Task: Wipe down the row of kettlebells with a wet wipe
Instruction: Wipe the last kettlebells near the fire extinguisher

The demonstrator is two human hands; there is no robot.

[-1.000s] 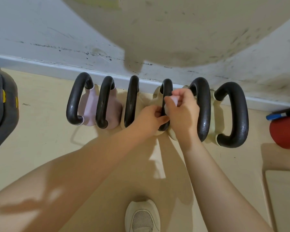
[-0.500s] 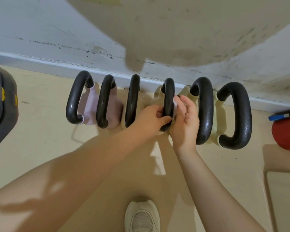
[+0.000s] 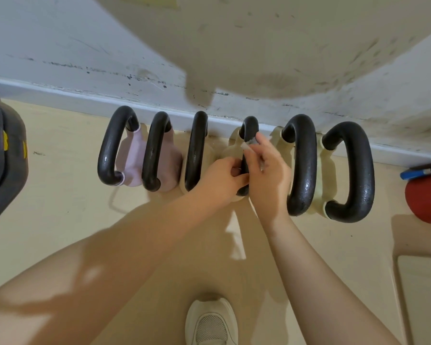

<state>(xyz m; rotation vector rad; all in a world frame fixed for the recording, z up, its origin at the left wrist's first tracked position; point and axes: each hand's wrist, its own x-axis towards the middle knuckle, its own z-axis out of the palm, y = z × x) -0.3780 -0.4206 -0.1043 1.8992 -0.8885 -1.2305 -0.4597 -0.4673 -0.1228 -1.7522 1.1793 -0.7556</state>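
Observation:
Several kettlebells with black handles stand in a row along the wall's baseboard. The two on the left have pink bodies (image 3: 132, 160); the others are cream. My left hand (image 3: 222, 178) grips the lower part of the fourth kettlebell's handle (image 3: 250, 128). My right hand (image 3: 266, 175) presses a small white wet wipe (image 3: 249, 144) against the right side of that same handle, with most of the wipe hidden under my fingers. The thick fifth handle (image 3: 302, 165) and sixth handle (image 3: 353, 170) stand just to the right of my right hand.
A dark bag or seat (image 3: 3, 155) sits at the left edge. A red cylinder (image 3: 426, 200) with a blue pen on it lies at the right edge, and a pale board (image 3: 423, 295) below it. My white shoe (image 3: 212, 322) is on the beige floor.
My right hand slid down from the top of the fourth handle and then back up its right side, with the wipe under its fingers. My left hand kept its grip.

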